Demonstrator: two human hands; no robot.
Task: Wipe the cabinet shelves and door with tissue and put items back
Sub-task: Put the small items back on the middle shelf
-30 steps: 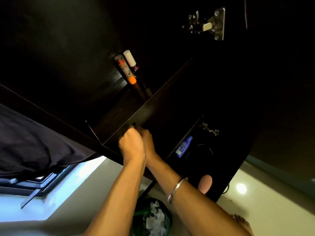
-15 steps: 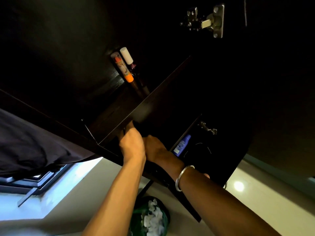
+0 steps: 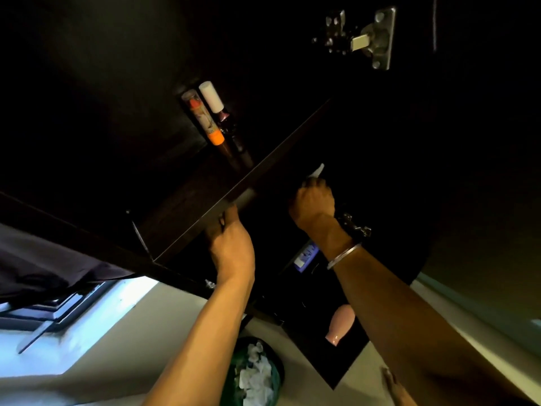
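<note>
While the left hand (image 3: 231, 247) curls its fingers under the front edge of the dark wood-grain shelf (image 3: 234, 191), the right hand (image 3: 313, 202) is closed around a crumpled white tissue (image 3: 317, 171) inside the compartment below. Two slim tubes (image 3: 209, 112) stand on the shelf above; their print is unreadable.

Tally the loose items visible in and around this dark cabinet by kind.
Slim tubes standing on the upper shelf: 2 (orange-capped clear tube, white-capped dark tube)
Blue bottle: 1
Pink bottle: 1
Green bin of crumpled white tissue: 1
Total: 5
</note>
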